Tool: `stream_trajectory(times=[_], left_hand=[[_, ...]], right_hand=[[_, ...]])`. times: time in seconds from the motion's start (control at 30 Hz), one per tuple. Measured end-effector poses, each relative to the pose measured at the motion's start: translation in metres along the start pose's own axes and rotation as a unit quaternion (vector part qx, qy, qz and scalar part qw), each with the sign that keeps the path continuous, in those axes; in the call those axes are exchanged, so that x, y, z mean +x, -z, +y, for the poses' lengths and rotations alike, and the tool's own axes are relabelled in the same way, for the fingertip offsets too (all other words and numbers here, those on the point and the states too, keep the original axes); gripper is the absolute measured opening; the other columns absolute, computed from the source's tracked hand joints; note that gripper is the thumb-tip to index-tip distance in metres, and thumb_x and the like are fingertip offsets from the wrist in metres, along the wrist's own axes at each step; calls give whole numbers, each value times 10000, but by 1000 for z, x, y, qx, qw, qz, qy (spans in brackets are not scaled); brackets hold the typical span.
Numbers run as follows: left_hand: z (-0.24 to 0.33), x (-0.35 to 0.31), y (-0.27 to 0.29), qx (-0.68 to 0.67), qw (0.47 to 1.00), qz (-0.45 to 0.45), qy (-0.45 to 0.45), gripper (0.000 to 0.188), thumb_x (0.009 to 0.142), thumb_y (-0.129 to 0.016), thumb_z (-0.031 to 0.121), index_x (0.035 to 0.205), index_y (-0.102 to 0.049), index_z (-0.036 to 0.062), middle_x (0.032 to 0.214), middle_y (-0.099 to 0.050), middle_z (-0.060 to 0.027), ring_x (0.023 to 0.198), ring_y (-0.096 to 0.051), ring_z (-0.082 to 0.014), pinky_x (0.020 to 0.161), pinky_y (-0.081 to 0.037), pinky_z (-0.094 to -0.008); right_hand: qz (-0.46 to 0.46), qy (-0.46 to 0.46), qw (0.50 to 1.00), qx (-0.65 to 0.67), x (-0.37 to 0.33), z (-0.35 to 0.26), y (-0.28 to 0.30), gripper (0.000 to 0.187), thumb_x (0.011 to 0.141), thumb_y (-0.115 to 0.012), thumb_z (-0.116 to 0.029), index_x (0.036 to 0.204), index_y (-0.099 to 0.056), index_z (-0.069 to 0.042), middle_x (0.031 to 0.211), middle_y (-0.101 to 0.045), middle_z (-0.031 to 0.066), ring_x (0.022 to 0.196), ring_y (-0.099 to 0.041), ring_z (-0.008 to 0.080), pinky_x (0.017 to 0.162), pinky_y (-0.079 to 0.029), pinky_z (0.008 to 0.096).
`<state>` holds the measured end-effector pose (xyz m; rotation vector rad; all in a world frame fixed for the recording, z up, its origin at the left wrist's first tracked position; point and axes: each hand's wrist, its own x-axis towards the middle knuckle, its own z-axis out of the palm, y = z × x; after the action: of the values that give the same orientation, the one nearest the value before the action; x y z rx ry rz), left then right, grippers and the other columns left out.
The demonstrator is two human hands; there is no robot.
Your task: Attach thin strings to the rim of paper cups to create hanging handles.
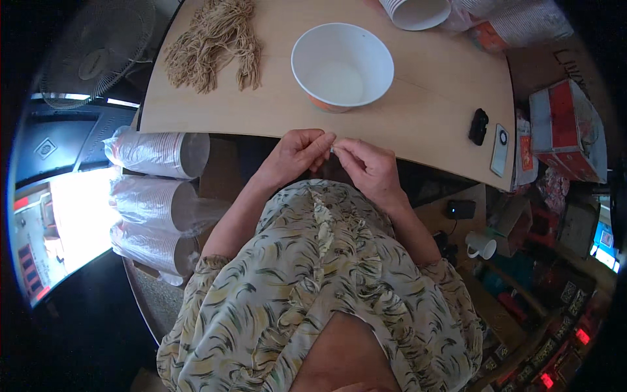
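Observation:
My left hand point(295, 155) and my right hand point(372, 168) meet at the table's near edge, above my lap. Thumbs and fingertips of both are pinched together. A tiny pale bit shows at the right fingertips, too small to name; whatever the left fingers hold is hidden. Just beyond the hands, on the pale wood table point(431, 117), stands a large white paper tub point(343, 65) with some orange on its outside. Its inside shows only white walls and bottom. Farther back on the left lies a bundle of tan, twisted strands point(212, 49).
A white tub point(416, 12) lies tipped at the far edge, beside stacked tubs point(522, 26). On the table's right are a small black object point(479, 127) and a white remote-like device point(499, 150). Wrapped tub stacks point(160, 153) lie left; a white mug point(481, 245) stands lower right.

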<state>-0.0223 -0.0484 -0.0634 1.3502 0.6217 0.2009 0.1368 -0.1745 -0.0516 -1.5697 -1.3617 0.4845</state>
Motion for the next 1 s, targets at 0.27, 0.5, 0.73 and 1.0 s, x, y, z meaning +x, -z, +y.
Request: stream_trajectory(times=[0.27, 0.5, 0.73, 1.0], left_hand=[[4, 1, -3, 100, 993, -13, -60, 288, 1071, -592, 229, 897, -632, 3, 719, -582, 3, 674, -534, -84, 618, -457, -271], [44, -1, -6, 263, 942, 0, -209, 100, 954, -706, 90, 991, -681, 0, 817, -687, -91, 713, -661, -224, 677, -536, -349], [89, 27, 39, 587, 694, 171, -380, 215, 800, -754, 38, 1004, -710, 85, 1261, -677, -53, 1168, -627, -285, 836, -596, -396], [80, 35, 42, 423, 846, 124, -299, 135, 930, -710, 97, 1056, -716, 51, 988, -755, -84, 924, -738, -230, 772, -597, -373]], right_hand=[[-9, -76, 996, 50, -13, 11, 5, 136, 905, -758, -65, 1028, -730, -12, 772, -681, 99, 650, -628, 166, 617, -506, 316], [-29, -149, 971, 184, -15, 20, 22, 143, 968, -722, -107, 1007, -736, 30, 737, -645, -34, 642, -508, 35, 573, -426, 238], [40, -165, 954, 248, -15, 19, 44, 134, 1006, -688, -112, 1008, -714, 19, 743, -601, -68, 655, -480, 5, 565, -377, 210], [191, -75, 970, 133, -1, 3, 41, 114, 1015, -670, -75, 1051, -694, 31, 808, -612, -50, 680, -472, -4, 575, -359, 195]])
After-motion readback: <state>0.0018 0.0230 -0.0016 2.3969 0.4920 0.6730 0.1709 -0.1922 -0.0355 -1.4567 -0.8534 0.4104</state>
